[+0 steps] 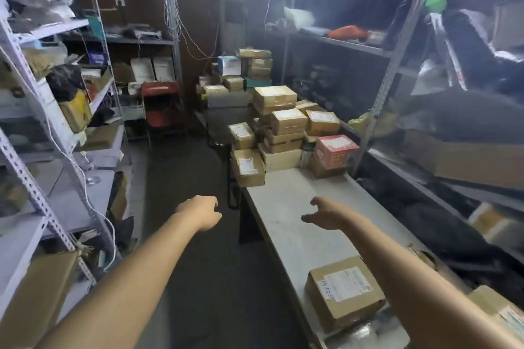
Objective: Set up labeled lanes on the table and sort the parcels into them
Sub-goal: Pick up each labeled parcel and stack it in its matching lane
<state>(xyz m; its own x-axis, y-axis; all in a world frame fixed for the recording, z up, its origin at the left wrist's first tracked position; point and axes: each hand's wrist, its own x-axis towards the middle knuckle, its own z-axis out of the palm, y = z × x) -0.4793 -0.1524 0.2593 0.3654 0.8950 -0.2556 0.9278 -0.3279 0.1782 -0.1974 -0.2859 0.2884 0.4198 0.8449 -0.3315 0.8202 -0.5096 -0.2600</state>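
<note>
My right hand (326, 214) hovers over the pale table (279, 231), fingers loosely spread and holding nothing. My left hand (202, 214) hangs off the table's edge above the floor, fingers bent down out of sight. Beyond both hands parcels (286, 122) are heaped across the table, a red box (336, 151) past my right fingertips. Under my right forearm lies a labelled carton (344, 292). Shelves (42, 122) flank both arms.
</note>
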